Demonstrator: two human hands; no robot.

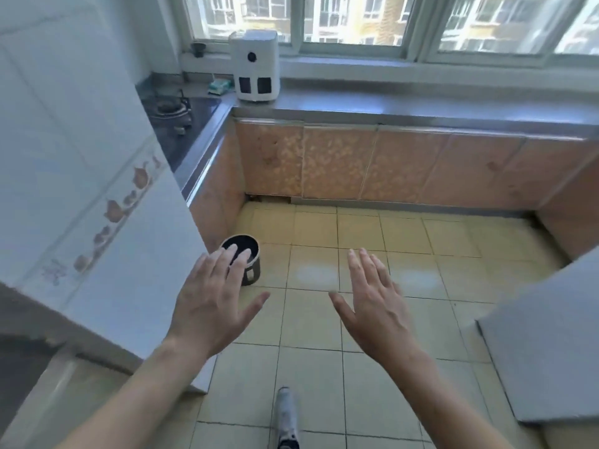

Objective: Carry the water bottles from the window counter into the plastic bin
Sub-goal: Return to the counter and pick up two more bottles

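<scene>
My left hand (214,299) and my right hand (372,303) are both held out in front of me above the tiled floor, palms down, fingers spread, holding nothing. The window counter (421,106) runs along the far wall under the windows. No water bottle and no plastic bin are visible in this view.
A white appliance (256,66) stands on the counter's left end. A gas stove (171,108) sits on the left counter behind a white tiled wall (81,189). A small dark round bin (246,257) stands on the floor by the cabinets. A white surface (551,345) juts in at right. My foot (287,416) is below.
</scene>
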